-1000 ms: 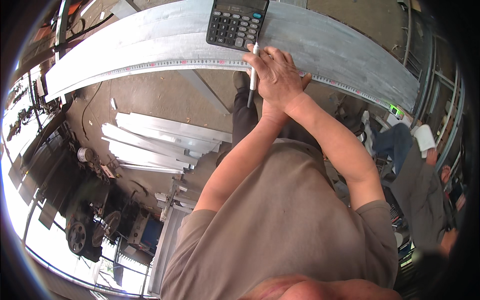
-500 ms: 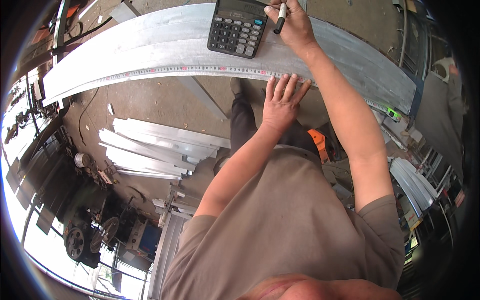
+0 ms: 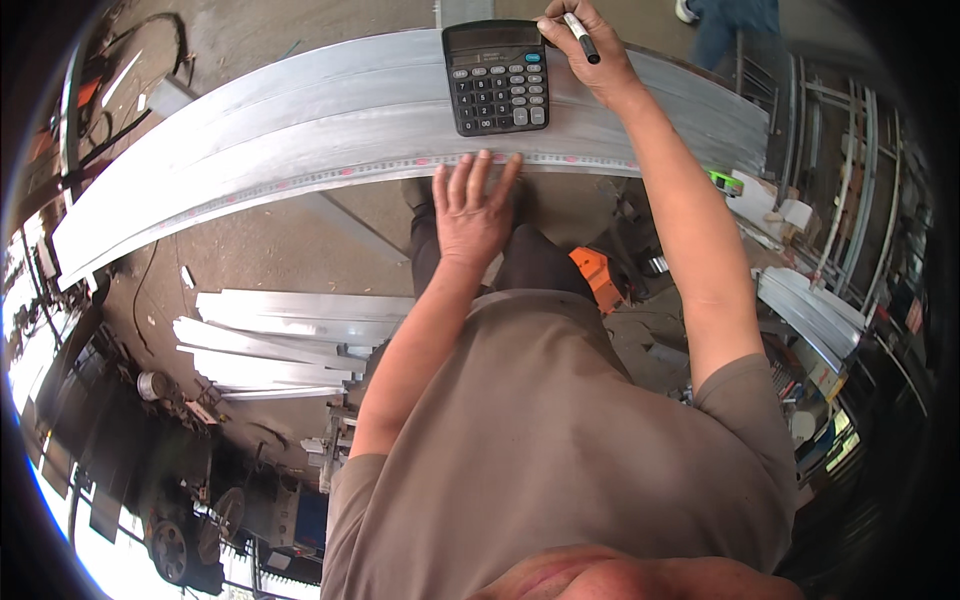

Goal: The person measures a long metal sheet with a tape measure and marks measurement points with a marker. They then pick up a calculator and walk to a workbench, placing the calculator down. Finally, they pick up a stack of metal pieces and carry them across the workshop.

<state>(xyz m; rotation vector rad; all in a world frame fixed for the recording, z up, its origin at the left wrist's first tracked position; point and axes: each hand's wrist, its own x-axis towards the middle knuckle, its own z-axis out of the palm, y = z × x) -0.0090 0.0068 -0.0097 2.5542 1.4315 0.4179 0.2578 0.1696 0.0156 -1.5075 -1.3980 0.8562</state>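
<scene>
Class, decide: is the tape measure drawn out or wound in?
Drawn out: the tape's marked strip lies along the near edge of the grey metal, left of the green case.

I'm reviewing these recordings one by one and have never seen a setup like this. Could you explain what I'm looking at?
There is no machine here: these are a person's own bare hands. The picture comes from a wide fisheye camera worn on the head, looking down, so straight edges appear bent.

Across the top run long, flat, silver-grey metal strips, side by side. A black rectangular calculator lies on them, and a thin pale measuring tape with red marks stretches along the near edge.

The left hand has its fingers spread at the tape. The right hand holds a slim white marker with a black end beside the calculator's upper right corner; whether it touches the calculator is hard to tell.
</scene>
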